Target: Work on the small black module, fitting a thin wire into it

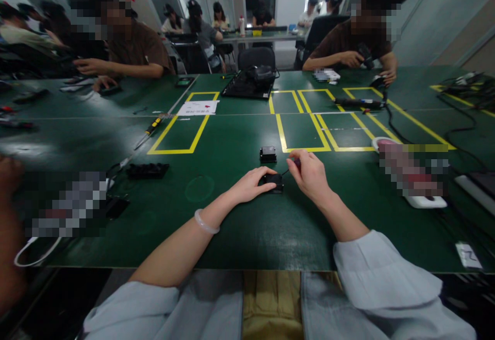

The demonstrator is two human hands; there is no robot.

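Note:
My left hand (255,184) is closed on a small black rectangular plastic part (275,181), with the thumb along its near side and the fingers over its far side. The part rests on the green table (232,237). Pinched in my right hand (310,174) is a small screwdriver (297,163), its thin dark shaft slanting down to the left towards the part's right edge. Whether its tip touches the part, I cannot tell. Just beyond my hands stands a similar small black box (268,154), apart from both.
On the left lie a black slotted part (147,170) and a yellow-black screwdriver (153,125). A white-edged device (427,201) sits on the right. Yellow tape (193,141) marks rectangles ahead. Co-workers sit across the table, and another person's arm (10,226) is at my left.

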